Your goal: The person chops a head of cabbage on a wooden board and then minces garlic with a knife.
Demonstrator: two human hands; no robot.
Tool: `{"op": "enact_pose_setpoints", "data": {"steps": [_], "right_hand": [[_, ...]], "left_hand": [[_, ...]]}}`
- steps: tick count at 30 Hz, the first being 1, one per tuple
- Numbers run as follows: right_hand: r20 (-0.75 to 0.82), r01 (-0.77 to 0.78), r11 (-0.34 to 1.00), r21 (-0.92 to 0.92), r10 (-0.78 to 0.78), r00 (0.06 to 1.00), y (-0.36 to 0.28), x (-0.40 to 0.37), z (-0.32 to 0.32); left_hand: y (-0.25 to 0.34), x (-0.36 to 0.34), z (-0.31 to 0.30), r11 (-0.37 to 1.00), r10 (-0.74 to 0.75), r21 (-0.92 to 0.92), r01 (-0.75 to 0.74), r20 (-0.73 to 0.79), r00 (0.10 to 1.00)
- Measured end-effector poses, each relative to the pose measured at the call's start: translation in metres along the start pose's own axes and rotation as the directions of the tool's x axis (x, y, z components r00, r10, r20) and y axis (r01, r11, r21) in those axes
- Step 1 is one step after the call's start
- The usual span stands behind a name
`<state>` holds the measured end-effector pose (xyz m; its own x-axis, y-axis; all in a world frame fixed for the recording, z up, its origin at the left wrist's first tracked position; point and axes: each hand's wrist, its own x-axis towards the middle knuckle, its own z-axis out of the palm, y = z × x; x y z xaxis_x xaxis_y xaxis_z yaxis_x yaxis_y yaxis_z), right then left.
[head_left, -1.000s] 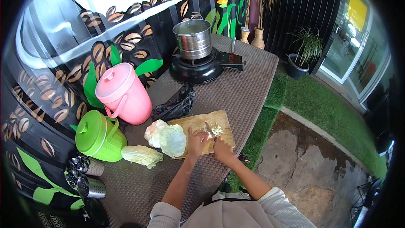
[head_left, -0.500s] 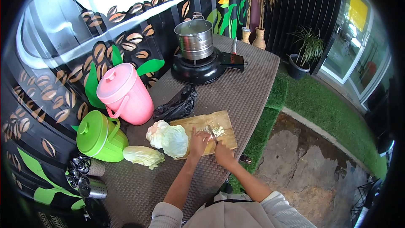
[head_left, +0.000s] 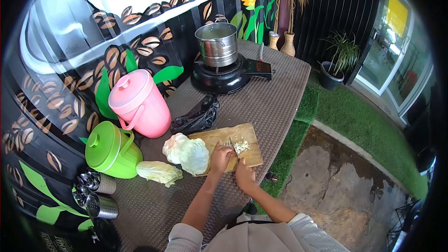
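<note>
My right hand [head_left: 245, 173] is closed around the handle of a knife [head_left: 235, 151], its blade over the wooden cutting board [head_left: 253, 157]. My left hand [head_left: 221, 157] rests on the board just left of the blade. Its fingers are drawn together at small pale bits, but what they hold is too small to name. Finely chopped pale pieces [head_left: 241, 146] lie in a little heap right of the blade. Beside the board's left edge sits a pale green cabbage [head_left: 193, 156], and further left lies a napa cabbage [head_left: 159, 172].
A black plastic bag [head_left: 198, 116] lies behind the board. Pink [head_left: 144, 107] and green [head_left: 112, 151] lidded jugs stand at the left, near metal utensil holders [head_left: 101, 206]. A steel pot [head_left: 217, 46] sits on a black gas stove [head_left: 219, 78] at the back.
My right hand has shifted slightly left and down with the knife, and the blade now stands closer to my left fingers. The left hand has barely moved.
</note>
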<state>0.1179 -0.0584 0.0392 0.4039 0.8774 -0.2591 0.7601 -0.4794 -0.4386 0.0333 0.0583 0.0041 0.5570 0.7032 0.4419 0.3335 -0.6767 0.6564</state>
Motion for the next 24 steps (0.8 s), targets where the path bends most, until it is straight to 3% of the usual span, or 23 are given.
{"op": "enact_pose_setpoints", "data": {"steps": [2, 5, 7, 9, 11, 15, 17, 21, 23, 24], "right_hand": [[-0.021, -0.039, 0.999, -0.005, 0.039, 0.999, -0.002, 0.003, 0.002], [-0.015, 0.047, 0.996, 0.073, -0.046, 0.999, 0.015, 0.013, -0.009], [0.021, 0.209, 0.978, 0.022, -0.209, 0.978, 0.021, 0.013, -0.023], [0.076, 0.18, 0.983, 0.025, -0.181, 0.981, 0.025, 0.011, -0.023], [0.128, 0.15, 0.988, 0.026, -0.152, 0.98, 0.03, 0.011, -0.021], [0.09, 0.127, 0.979, 0.157, -0.143, 0.986, 0.028, 0.01, -0.032], [0.087, 0.118, 0.972, 0.206, -0.138, 0.987, 0.031, 0.01, -0.037], [-0.016, 0.149, 0.957, 0.248, -0.15, 0.989, 0.038, 0.016, -0.037], [-0.031, 0.15, 0.953, 0.264, -0.147, 0.989, 0.039, 0.016, -0.036], [-0.031, 0.147, 0.953, 0.266, -0.144, 0.989, 0.039, 0.016, -0.036]], "left_hand": [[0.0, 0.0, -0.002, 1.0, 0.003, 0.025, -0.003, 0.007, 1.0], [-0.004, -0.001, 0.0, 0.997, 0.049, 0.057, -0.049, -0.002, 0.999], [0.003, 0.001, -0.003, 0.999, 0.005, 0.052, -0.004, -0.012, 1.0], [0.006, 0.001, -0.002, 0.998, -0.042, 0.044, 0.043, -0.018, 0.999], [0.004, 0.004, 0.0, 0.989, -0.121, -0.096, 0.111, -0.104, 0.987], [0.007, 0.007, -0.007, 0.995, -0.078, -0.076, 0.069, -0.113, 0.991], [0.007, 0.009, -0.012, 1.0, -0.024, -0.008, 0.024, -0.043, 0.999], [-0.001, 0.014, -0.012, 0.997, -0.064, -0.046, 0.062, -0.035, 0.997], [-0.002, 0.016, -0.009, 0.964, -0.238, -0.134, 0.231, -0.037, 0.971], [-0.002, 0.019, -0.009, 0.964, -0.237, -0.135, 0.23, -0.038, 0.971]]}}
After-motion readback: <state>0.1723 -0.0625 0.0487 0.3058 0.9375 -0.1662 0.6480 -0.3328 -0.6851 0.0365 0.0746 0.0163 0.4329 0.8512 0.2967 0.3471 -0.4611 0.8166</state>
